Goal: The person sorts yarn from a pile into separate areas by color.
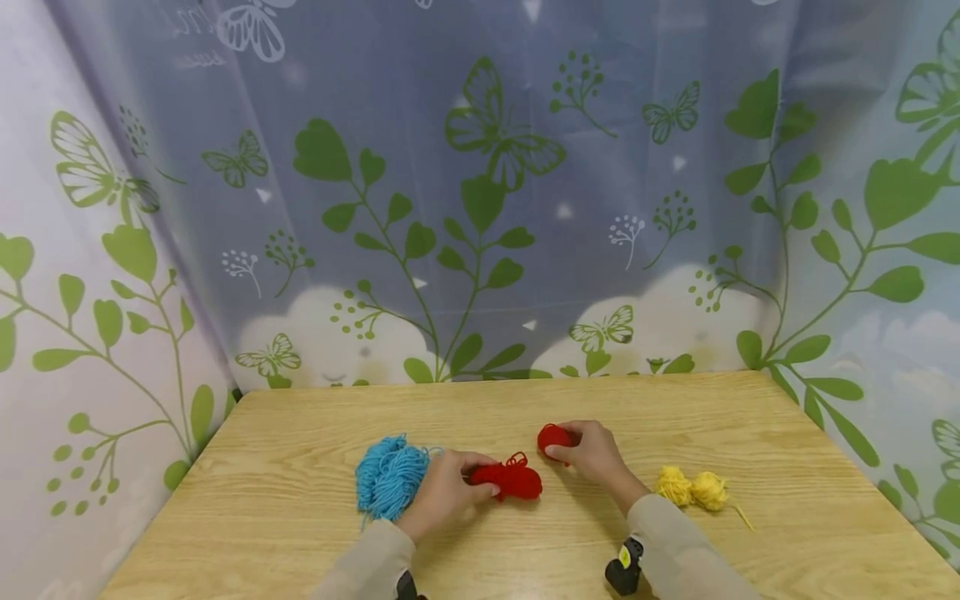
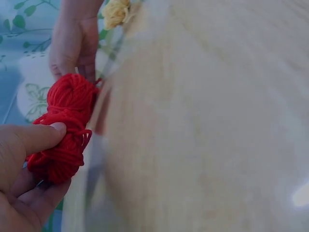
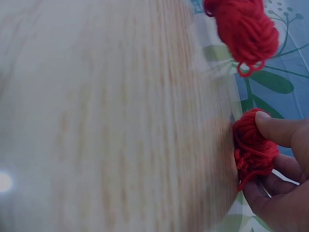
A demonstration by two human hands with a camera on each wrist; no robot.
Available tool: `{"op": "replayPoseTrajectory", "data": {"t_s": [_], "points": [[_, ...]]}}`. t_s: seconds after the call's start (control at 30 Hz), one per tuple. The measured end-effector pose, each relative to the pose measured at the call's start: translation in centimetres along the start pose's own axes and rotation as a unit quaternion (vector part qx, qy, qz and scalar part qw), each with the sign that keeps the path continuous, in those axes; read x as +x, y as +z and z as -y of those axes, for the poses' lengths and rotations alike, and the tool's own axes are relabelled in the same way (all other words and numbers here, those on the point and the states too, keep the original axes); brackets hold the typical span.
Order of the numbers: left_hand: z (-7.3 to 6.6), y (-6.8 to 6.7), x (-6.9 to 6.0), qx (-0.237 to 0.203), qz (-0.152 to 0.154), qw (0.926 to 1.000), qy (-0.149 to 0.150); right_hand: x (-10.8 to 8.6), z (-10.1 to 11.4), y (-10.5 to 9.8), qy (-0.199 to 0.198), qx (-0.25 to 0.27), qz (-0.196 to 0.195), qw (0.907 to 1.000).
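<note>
Between the thumb and fingers of my left hand (image 1: 447,490) is a long bundle of red yarn (image 1: 517,481), tied at its middle, with loose loops on top in the head view. My right hand (image 1: 596,454) pinches a smaller ball of red yarn (image 1: 552,440), farther back on the table and to the right. In the right wrist view the thumb (image 3: 277,129) presses one side of this small ball (image 3: 253,145). The two red pieces are apart. Beside my left hand lie bundles of blue yarn (image 1: 390,477), partly hidden by that hand.
Two small yellow yarn balls (image 1: 692,487) lie right of my right forearm, a loose tail trailing toward the front. The wooden table (image 1: 300,433) ends at the back against a curtain (image 1: 420,208) printed with leaves and butterflies.
</note>
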State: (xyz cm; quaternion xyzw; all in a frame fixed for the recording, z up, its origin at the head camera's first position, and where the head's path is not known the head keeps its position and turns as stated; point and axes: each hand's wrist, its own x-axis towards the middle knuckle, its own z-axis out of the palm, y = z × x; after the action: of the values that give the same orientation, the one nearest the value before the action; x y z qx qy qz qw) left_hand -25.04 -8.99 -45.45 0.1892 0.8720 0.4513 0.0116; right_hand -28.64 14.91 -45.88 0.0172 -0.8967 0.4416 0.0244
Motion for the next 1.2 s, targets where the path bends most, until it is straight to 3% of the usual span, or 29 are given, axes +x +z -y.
{"op": "replayPoseTrajectory", "data": {"t_s": [0.2,0.43,0.63,0.77,1.0,1.2], "points": [[-0.2,-0.5,0.6,-0.021,-0.047,0.9987,-0.008,0.0,-0.1,0.1,-0.004,0.003,-0.004,1.0],[-0.1,0.5,1.6,-0.024,-0.107,0.9937,-0.024,0.1,-0.3,0.2,-0.008,0.004,-0.011,0.9999],[-0.1,1.8,2.7,-0.056,-0.169,0.9827,-0.052,0.0,-0.2,0.3,-0.007,0.008,-0.012,0.9999],[-0.3,2.7,3.4,-0.085,-0.193,0.9749,-0.07,-0.1,-0.1,0.2,-0.006,0.015,-0.011,0.9998],[-0.1,4.2,4.5,-0.094,-0.249,0.9598,-0.088,-0.2,-0.2,0.3,-0.004,0.01,-0.012,0.9999],[-0.4,5.4,4.9,-0.108,-0.254,0.9521,-0.133,-0.2,-0.1,0.3,-0.013,0.003,-0.016,0.9998]]}}
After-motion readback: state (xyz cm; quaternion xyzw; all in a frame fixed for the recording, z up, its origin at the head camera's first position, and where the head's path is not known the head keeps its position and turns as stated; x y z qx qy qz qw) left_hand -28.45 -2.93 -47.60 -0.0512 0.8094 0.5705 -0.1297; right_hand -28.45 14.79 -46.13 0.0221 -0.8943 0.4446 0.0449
